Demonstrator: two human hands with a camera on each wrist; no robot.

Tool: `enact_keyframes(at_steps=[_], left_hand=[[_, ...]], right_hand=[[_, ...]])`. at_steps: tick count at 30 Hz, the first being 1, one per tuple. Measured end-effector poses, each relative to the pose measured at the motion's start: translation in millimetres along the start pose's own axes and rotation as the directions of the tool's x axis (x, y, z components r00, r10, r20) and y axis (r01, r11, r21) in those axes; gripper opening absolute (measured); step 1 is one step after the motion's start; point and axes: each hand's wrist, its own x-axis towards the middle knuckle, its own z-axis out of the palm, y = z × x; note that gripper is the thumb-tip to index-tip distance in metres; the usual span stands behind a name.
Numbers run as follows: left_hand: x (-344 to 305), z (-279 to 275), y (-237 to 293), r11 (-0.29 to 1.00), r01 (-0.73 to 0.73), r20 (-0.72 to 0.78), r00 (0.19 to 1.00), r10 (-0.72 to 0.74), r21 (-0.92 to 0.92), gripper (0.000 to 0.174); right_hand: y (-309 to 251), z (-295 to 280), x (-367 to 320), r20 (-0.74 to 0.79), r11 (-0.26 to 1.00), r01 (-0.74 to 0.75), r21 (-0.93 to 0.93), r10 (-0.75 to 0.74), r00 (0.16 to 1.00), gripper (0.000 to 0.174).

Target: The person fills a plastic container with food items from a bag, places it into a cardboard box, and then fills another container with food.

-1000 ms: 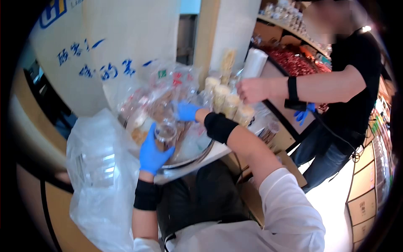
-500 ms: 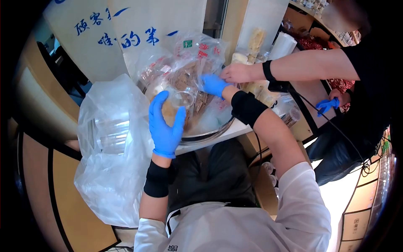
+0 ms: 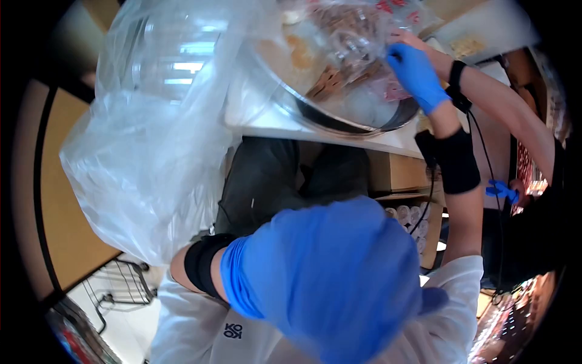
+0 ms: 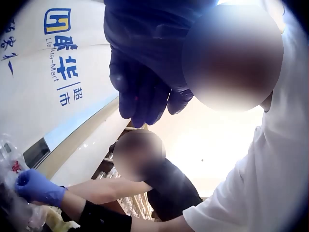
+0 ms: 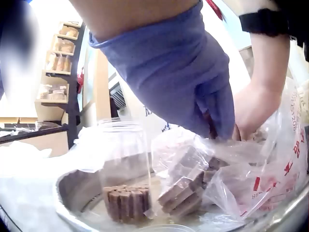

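Observation:
My left hand (image 3: 333,273), in a blue glove, is raised close under the head camera and blurred there. In the left wrist view its fingers (image 4: 140,96) hang loosely bent with nothing between them. Over the round metal basin (image 3: 339,125), my gloved right hand (image 3: 419,79) pinches a clear plastic bag (image 5: 231,186) with red print. Inside the bag's folds are blocks of brown sticks (image 5: 183,195). A clear jar (image 5: 128,166) partly filled with upright brown sticks stands in the basin, left of the bag in the right wrist view.
Another person's bare hand (image 5: 256,108) reaches in right beside my right hand. A big translucent bag of clear containers (image 3: 145,151) is at the left of the white table (image 3: 248,115). Below the table is an open box of clear containers (image 3: 412,218). A wire cart (image 3: 121,282) stands lower left.
My left hand has left the basin and come up toward my head. The right hand remains at the bag. The head view has tipped downward, and the other person's hand has come beside mine.

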Motion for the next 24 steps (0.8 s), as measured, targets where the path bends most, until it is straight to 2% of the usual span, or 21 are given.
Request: enact_keyframes(at_steps=[1, 2, 3, 6, 8, 11, 12, 13, 14, 16, 17, 18, 19, 20, 21, 22, 23, 24], left_hand=[[-1, -5, 2, 1.0, 0.018, 0.006, 1.0, -0.018, 0.015, 0.026], [-2, -8, 6, 0.999, 0.044, 0.02, 0.999, -0.044, 0.024, 0.026], [-2, -11, 7, 0.997, 0.065, 0.028, 0.997, -0.066, 0.03, 0.026], [4, -17, 8, 0.991, 0.126, 0.045, 0.991, -0.127, 0.038, 0.027], [7, -23, 8, 0.985, 0.166, 0.08, 0.982, -0.169, 0.039, 0.027], [16, -32, 7, 0.976, 0.212, 0.122, 0.969, -0.215, 0.042, 0.027], [19, -36, 5, 0.972, 0.231, 0.142, 0.961, -0.235, 0.046, 0.027], [21, -42, 6, 0.963, 0.264, 0.173, 0.948, -0.268, 0.047, 0.028], [23, -49, 4, 0.946, 0.32, 0.219, 0.921, -0.322, 0.049, 0.028], [20, -55, 3, 0.865, 0.492, 0.318, 0.809, -0.494, 0.092, 0.028], [18, -52, -1, 0.828, 0.55, 0.307, 0.774, -0.554, 0.108, 0.028], [1, -26, -9, 0.779, 0.621, 0.17, 0.761, -0.626, 0.091, 0.02], [4, 7, -29, 0.891, 0.439, -0.173, 0.892, -0.417, 0.114, 0.028], [-9, 17, -55, 0.942, 0.325, -0.119, 0.942, -0.314, 0.089, 0.025], [-1, 19, -68, 0.916, 0.301, 0.07, 0.941, -0.33, 0.266, 0.021], [-3, 37, -89, 0.939, 0.307, -0.006, 0.951, -0.309, 0.155, 0.019], [-5, 53, -99, 0.889, 0.451, -0.131, 0.889, -0.439, 0.079, 0.017], [-9, 51, -102, 0.84, 0.542, -0.107, 0.837, -0.537, 0.023, 0.017]], right_hand=[[-22, -15, -9, 0.051, 0.974, -0.209, 0.089, 0.205, 0.977, 0.016], [-24, -24, -14, 0.039, 0.987, -0.135, 0.083, 0.132, 0.991, 0.018], [-46, -35, -24, -0.003, 0.97, -0.226, 0.09, 0.227, 0.974, 0.019], [-52, -32, -48, 0.045, 0.941, -0.275, 0.198, 0.272, 0.961, 0.023], [-59, -21, -65, -0.016, 0.855, -0.322, 0.407, 0.359, 0.933, 0.026], [-67, -13, -81, -0.041, 0.883, -0.319, 0.345, 0.353, 0.935, 0.025], [-74, -9, -85, -0.044, 0.827, -0.353, 0.437, 0.412, 0.91, 0.024], [-73, 1, -88, -0.01, 0.748, -0.379, 0.545, 0.458, 0.889, 0.023], [-69, 14, -93, -0.006, 0.661, -0.332, 0.673, 0.454, 0.891, 0.024], [-79, 19, -96, 0.042, 0.663, -0.366, 0.653, 0.452, 0.891, 0.025], [-91, 16, -93, 0.137, 0.456, -0.399, 0.796, 0.506, 0.852, 0.027], [-93, 15, -93, 0.125, 0.444, -0.4, 0.802, 0.531, 0.838, 0.027], [-92, 17, -94, 0.118, 0.429, -0.399, 0.81, 0.548, 0.828, 0.028], [-93, 18, -94, 0.109, 0.413, -0.38, 0.828, 0.547, 0.83, 0.028], [-94, 19, -96, 0.096, 0.4, -0.358, 0.844, 0.544, 0.834, 0.028], [-96, 21, -97, 0.072, 0.41, -0.362, 0.837, 0.573, 0.817, 0.024], [-96, 22, -98, 0.034, 0.432, -0.34, 0.836, 0.576, 0.817, 0.024], [-106, 22, -98, 0.04, 0.425, -0.363, 0.829, 0.602, 0.798, 0.023]])
